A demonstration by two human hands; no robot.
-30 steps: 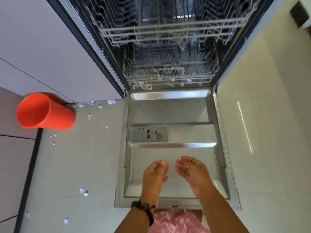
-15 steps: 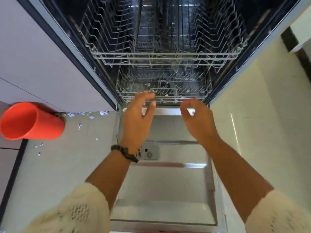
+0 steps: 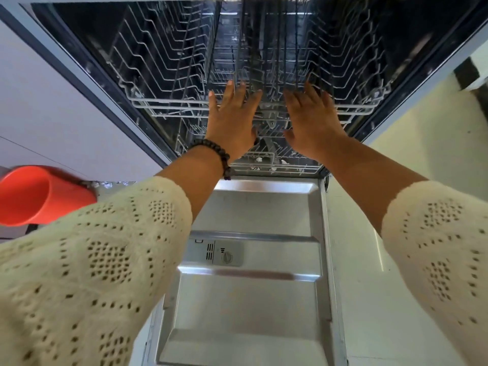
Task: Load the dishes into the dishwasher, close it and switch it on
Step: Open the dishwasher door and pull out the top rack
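The dishwasher stands open, its steel door (image 3: pixel 245 307) folded flat toward me. Inside, the upper wire rack (image 3: pixel 171 104) and the lower wire rack (image 3: pixel 303 167) hold no dishes that I can see. My left hand (image 3: pixel 232 120) and my right hand (image 3: pixel 310 120) are both stretched forward at the front rail of the upper rack, fingers spread and palms down. Neither hand holds anything. The fingertips reach over the rail; whether they press on it I cannot tell.
An orange plastic bucket (image 3: pixel 39 196) lies on its side on the pale floor left of the door. White cabinet fronts (image 3: pixel 52 114) flank the left side and a cream wall (image 3: pixel 422 143) the right. A detergent dispenser (image 3: pixel 216 253) sits in the door.
Both hands rose from low over the door, past the lower rack, up to the upper rack's front rail. My view moved closer to the dishwasher.
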